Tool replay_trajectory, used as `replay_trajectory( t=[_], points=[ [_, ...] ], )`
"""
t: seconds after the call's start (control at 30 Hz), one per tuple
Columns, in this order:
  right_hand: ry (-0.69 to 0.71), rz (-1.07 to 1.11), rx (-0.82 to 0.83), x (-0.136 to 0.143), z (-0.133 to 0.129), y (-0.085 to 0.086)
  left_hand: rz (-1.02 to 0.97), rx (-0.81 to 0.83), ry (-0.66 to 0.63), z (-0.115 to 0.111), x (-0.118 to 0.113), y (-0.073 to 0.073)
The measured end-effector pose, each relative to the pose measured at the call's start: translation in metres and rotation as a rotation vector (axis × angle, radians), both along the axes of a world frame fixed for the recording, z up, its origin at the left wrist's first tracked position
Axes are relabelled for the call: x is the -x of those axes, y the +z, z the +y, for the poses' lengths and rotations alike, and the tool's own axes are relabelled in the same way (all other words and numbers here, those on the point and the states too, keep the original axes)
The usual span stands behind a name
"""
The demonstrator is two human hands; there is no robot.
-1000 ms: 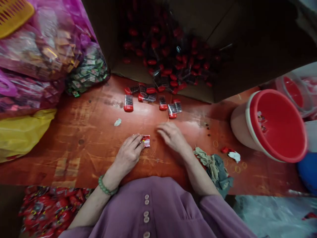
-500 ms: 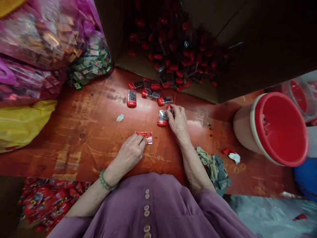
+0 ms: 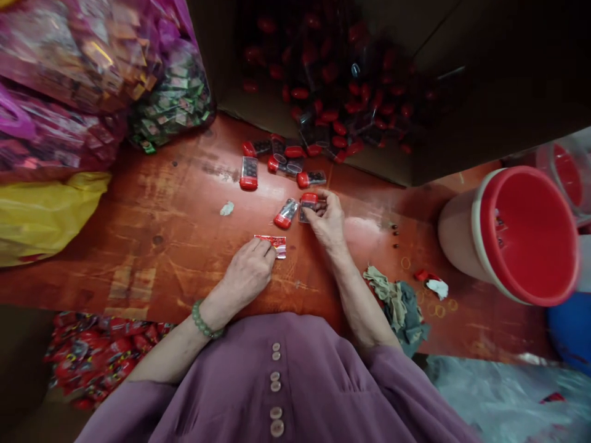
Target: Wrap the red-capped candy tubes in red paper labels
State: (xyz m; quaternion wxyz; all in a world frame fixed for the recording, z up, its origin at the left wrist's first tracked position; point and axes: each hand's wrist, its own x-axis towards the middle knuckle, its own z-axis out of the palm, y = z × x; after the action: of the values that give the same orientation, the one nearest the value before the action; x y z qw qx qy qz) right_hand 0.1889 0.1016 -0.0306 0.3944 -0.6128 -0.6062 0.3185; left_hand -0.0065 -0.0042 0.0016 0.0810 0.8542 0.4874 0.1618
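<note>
My right hand [image 3: 329,223] grips a small clear container with a red cap [image 3: 309,198], cap end away from me and dark pieces inside. Just left of it, a similar red-capped container [image 3: 286,213] lies tilted on the table. Nearer to me, my left hand [image 3: 249,264] has its fingers closed over a small red printed wrapper [image 3: 279,247], whose right part sticks out past the fingertips. Farther off, several more red-capped containers [image 3: 249,173] lie in a loose group before the box.
A large cardboard box [image 3: 383,161] holding many red-capped containers stands at the back. Bags of small packets [image 3: 173,101] and a yellow bag [image 3: 50,215] sit left. To the right are a bucket with a red top [image 3: 530,237], crumpled cloth [image 3: 399,307] and rubber bands [image 3: 436,309].
My right hand has drawn the container left and turned it into clearer view. The neighbouring container has shifted left and tilted. My left hand stays on the wrapper.
</note>
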Motion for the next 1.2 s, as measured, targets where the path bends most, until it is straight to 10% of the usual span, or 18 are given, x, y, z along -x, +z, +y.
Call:
replay_trajectory(
  t=[0.3,0.77,1.2],
  points=[
    [0.004,-0.129,-0.118,0.022,-0.022,-0.005,-0.297,-0.079,0.128,0.004,0.006,-0.009],
    [0.155,0.696,0.417,-0.005,-0.034,0.032,-0.791,0.160,0.309,0.005,0.012,0.010],
    [0.485,0.060,-0.039,-0.006,-0.081,0.080,-1.078,0.577,0.377,-0.002,0.016,0.022]
  ],
)
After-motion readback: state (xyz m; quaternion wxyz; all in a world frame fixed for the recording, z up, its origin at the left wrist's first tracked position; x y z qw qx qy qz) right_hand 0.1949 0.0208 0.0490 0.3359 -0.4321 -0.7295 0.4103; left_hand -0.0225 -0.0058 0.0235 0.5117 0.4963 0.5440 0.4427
